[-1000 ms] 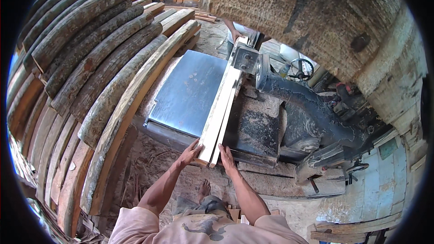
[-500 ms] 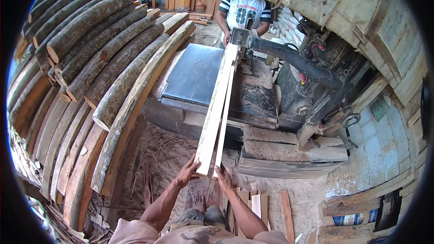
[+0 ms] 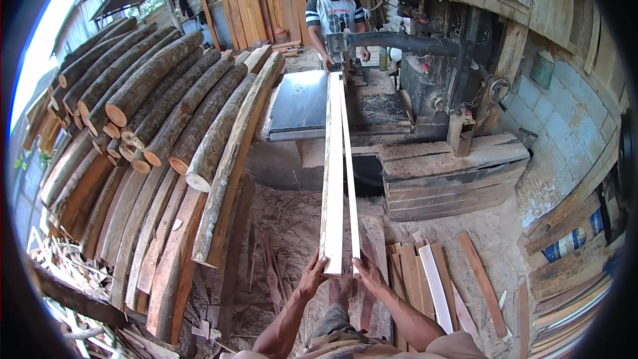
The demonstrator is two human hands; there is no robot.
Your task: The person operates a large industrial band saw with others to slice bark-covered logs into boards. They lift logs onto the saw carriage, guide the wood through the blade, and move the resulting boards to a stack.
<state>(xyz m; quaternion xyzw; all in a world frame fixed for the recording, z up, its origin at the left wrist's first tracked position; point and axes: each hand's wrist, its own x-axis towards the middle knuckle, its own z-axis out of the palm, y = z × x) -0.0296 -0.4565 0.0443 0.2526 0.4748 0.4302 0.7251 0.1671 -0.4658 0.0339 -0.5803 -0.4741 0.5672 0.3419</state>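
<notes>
My left hand (image 3: 312, 274) is closed round the near end of a long pale plank (image 3: 332, 186), which has bark along its left edge. My right hand (image 3: 369, 272) grips the near end of a thin wood strip (image 3: 349, 186) beside it. A narrow gap parts the two pieces at my end and tapers away toward the machine. Their far ends lie on the sawing machine's table (image 3: 299, 105), close to the upright guide under its dark arm (image 3: 405, 44). Contact with the blade cannot be made out.
Stacked logs (image 3: 159, 86) rise at left, with a long slab (image 3: 242, 153) along their edge. Across the machine stands a co-worker (image 3: 335, 16). A sawdust-covered wooden box (image 3: 452, 179) sits right of the pieces. Sawn boards (image 3: 415, 279) lie by my right arm; wooden panelling hangs above.
My view has tilted up and swung left. The plank and strip have come slightly toward me, their far ends now showing nearer than the saw guide. Both hands keep their grips.
</notes>
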